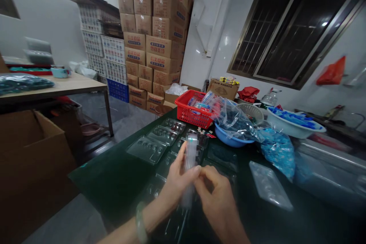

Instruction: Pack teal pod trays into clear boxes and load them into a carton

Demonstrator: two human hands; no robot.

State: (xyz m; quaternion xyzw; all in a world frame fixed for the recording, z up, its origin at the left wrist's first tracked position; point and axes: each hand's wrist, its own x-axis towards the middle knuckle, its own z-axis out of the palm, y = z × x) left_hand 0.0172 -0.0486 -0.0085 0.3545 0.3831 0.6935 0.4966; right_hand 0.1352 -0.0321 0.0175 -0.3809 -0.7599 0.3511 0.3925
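A clear plastic tube (190, 156), blurred by motion, stands nearly upright above the dark green table (114, 177). My left hand (178, 179) is shut around it, with a pale bangle (140, 228) on that wrist. My right hand (215, 202) presses in from the right, its fingers against the tube. Under and around both hands lie clear plastic blister trays (147, 149) with rows of hollows. Another blister tray (268, 185) rests apart on the right. Small red-and-white scraps (203, 132) are scattered just beyond the tube.
At the table's far end stand a red plastic basket (194, 109), a blue bowl (233, 139) under a clear bag, a blue-filled bag (278, 152) and a white basin (294, 124). Stacked cartons (151, 45) rise behind; an open cardboard box (31, 160) stands left.
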